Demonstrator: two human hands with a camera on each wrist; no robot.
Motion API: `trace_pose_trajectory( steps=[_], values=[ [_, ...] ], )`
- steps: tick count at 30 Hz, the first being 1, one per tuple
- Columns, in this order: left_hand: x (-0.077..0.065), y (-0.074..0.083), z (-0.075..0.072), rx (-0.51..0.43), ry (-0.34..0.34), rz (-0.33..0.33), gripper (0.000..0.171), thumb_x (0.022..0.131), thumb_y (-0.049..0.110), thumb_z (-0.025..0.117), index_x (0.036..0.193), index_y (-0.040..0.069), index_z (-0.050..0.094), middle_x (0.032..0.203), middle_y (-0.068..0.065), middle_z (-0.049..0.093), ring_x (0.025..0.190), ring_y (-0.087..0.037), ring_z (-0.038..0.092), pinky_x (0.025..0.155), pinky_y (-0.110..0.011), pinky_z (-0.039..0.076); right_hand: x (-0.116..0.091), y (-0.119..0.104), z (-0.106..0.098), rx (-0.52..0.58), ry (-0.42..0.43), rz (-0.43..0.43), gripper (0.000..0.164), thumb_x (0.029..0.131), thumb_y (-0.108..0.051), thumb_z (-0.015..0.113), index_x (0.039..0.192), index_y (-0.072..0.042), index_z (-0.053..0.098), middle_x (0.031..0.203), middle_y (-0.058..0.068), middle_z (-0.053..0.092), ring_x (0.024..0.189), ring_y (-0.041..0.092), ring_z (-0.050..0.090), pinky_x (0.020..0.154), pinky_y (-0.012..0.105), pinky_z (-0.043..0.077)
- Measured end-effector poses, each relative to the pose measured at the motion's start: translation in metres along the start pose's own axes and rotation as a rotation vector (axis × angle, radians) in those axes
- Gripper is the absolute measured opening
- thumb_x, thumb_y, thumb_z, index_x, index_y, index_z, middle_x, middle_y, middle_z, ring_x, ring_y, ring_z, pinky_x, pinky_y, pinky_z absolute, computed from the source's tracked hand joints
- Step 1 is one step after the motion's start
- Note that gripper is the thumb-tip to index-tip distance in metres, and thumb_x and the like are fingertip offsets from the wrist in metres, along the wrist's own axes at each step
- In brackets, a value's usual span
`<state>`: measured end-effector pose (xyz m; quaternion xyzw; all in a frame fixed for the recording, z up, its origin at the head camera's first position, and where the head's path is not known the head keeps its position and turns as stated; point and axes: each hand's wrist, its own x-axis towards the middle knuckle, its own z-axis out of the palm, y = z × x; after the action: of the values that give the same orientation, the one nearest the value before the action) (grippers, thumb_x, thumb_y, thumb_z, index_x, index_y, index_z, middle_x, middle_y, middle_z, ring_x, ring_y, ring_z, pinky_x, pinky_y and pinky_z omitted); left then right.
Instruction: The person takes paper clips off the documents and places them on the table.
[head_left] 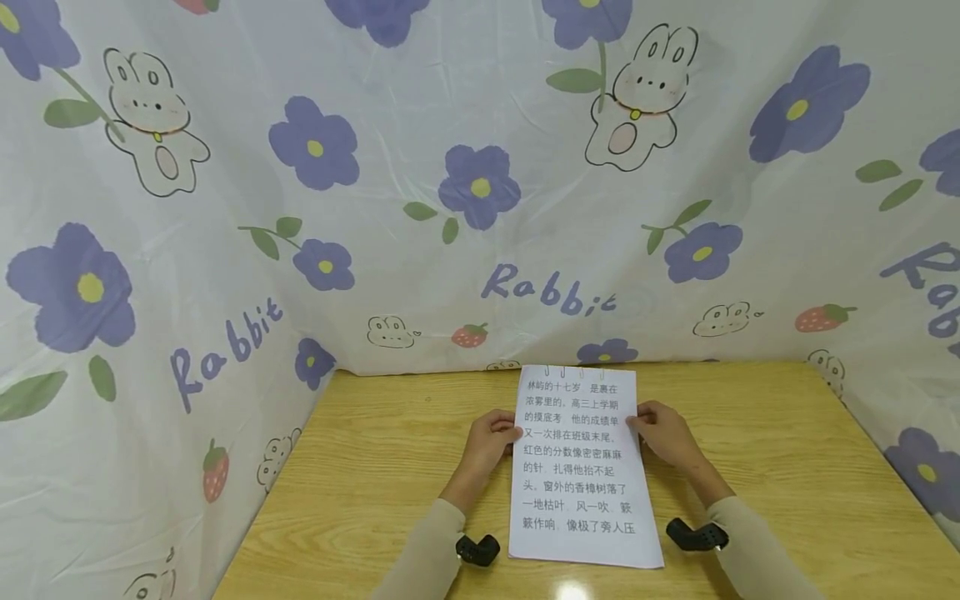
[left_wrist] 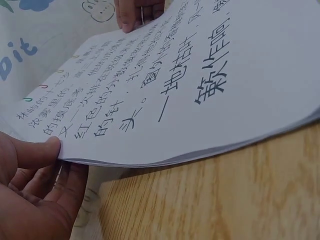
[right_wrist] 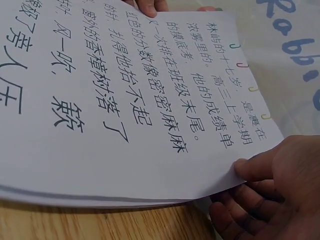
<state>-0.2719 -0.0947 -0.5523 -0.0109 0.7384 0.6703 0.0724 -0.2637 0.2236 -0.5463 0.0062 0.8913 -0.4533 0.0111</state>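
Observation:
A stack of white paper sheets (head_left: 577,467) printed with large Chinese characters is held up off the table. Several coloured paper clips (right_wrist: 251,89) run along its top edge. My left hand (head_left: 489,446) pinches the left edge, thumb on the printed face and fingers behind. On the opposite edge my right hand (head_left: 670,435) grips the same way, its thumb (right_wrist: 247,170) on top of the paper. The curled fingers of the left hand show below the sheets in the left wrist view. Parts of the fingers are hidden behind the paper.
Beneath the sheets lies a wood-grain table (head_left: 390,442). A white cloth (head_left: 405,242) with purple flowers and rabbits hangs along its back and sides. Each wrist carries a black device, one on the left (head_left: 477,550) and one on the right (head_left: 693,535).

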Motion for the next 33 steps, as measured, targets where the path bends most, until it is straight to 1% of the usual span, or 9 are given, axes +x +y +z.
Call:
trace_pose_trajectory(
  steps=[3, 5, 8, 13, 17, 22, 29, 33],
  values=[
    [0.001, 0.000, -0.002, -0.005, -0.005, -0.011, 0.026, 0.100, 0.004, 0.071, 0.124, -0.003, 0.070, 0.108, -0.017, 0.077, 0.082, -0.013, 0.069, 0.072, -0.025, 0.057, 0.001, 0.003, -0.001, 0.050, -0.002, -0.009, 0.031, 0.108, -0.014, 0.061, 0.126, 0.011, 0.060, 0.104, 0.023, 0.072, 0.080, 0.020, 0.064, 0.063, 0.028, 0.053],
    [0.002, 0.000, -0.003, -0.010, -0.012, -0.018, 0.026, 0.100, 0.007, 0.071, 0.125, -0.002, 0.070, 0.108, -0.015, 0.077, 0.083, -0.014, 0.069, 0.073, -0.026, 0.057, 0.002, 0.002, -0.002, 0.077, -0.002, -0.009, 0.028, 0.108, -0.013, 0.060, 0.125, 0.009, 0.060, 0.103, 0.021, 0.072, 0.080, 0.021, 0.064, 0.064, 0.028, 0.053],
    [0.004, 0.002, -0.005, -0.021, -0.021, -0.027, 0.026, 0.101, 0.011, 0.071, 0.125, 0.001, 0.071, 0.109, -0.013, 0.078, 0.086, -0.015, 0.070, 0.074, -0.027, 0.058, 0.001, 0.000, -0.004, 0.087, 0.005, -0.019, 0.027, 0.109, -0.013, 0.058, 0.126, 0.009, 0.060, 0.103, 0.020, 0.072, 0.082, 0.022, 0.064, 0.064, 0.029, 0.053],
    [0.007, 0.006, -0.005, -0.025, -0.041, -0.002, 0.027, 0.103, 0.018, 0.071, 0.126, 0.003, 0.071, 0.109, -0.011, 0.079, 0.090, -0.016, 0.072, 0.078, -0.029, 0.059, -0.002, -0.005, -0.006, 0.085, 0.012, -0.026, 0.028, 0.110, -0.013, 0.058, 0.128, 0.008, 0.060, 0.105, 0.020, 0.072, 0.082, 0.024, 0.065, 0.063, 0.029, 0.053],
    [0.008, 0.010, -0.004, -0.032, -0.050, 0.013, 0.028, 0.104, 0.020, 0.070, 0.127, 0.003, 0.072, 0.108, -0.011, 0.079, 0.089, -0.016, 0.073, 0.079, -0.028, 0.058, -0.005, -0.009, -0.007, 0.088, 0.011, -0.039, 0.027, 0.110, -0.012, 0.059, 0.127, 0.009, 0.061, 0.104, 0.021, 0.072, 0.082, 0.024, 0.065, 0.064, 0.030, 0.053],
    [0.007, 0.015, -0.004, -0.046, -0.048, 0.032, 0.031, 0.106, 0.023, 0.068, 0.130, 0.003, 0.071, 0.111, -0.012, 0.079, 0.090, -0.016, 0.075, 0.079, -0.027, 0.059, -0.008, -0.013, -0.008, 0.103, 0.012, -0.048, 0.026, 0.110, -0.012, 0.060, 0.126, 0.008, 0.061, 0.103, 0.020, 0.072, 0.081, 0.025, 0.065, 0.066, 0.033, 0.056],
    [0.007, 0.019, -0.006, -0.060, -0.038, 0.070, 0.033, 0.106, 0.028, 0.069, 0.131, 0.006, 0.073, 0.114, -0.012, 0.080, 0.094, -0.017, 0.076, 0.087, -0.031, 0.060, -0.008, -0.015, -0.012, 0.124, 0.012, -0.083, 0.023, 0.110, -0.012, 0.059, 0.123, 0.007, 0.061, 0.104, 0.020, 0.072, 0.083, 0.026, 0.064, 0.065, 0.031, 0.056],
    [0.007, 0.021, -0.006, -0.077, -0.044, 0.087, 0.031, 0.106, 0.027, 0.069, 0.129, 0.007, 0.074, 0.113, -0.012, 0.080, 0.094, -0.018, 0.077, 0.086, -0.031, 0.061, -0.008, -0.015, -0.012, 0.127, 0.009, -0.094, 0.023, 0.110, -0.012, 0.060, 0.122, 0.006, 0.062, 0.105, 0.020, 0.072, 0.085, 0.026, 0.065, 0.066, 0.032, 0.057]
  ],
)
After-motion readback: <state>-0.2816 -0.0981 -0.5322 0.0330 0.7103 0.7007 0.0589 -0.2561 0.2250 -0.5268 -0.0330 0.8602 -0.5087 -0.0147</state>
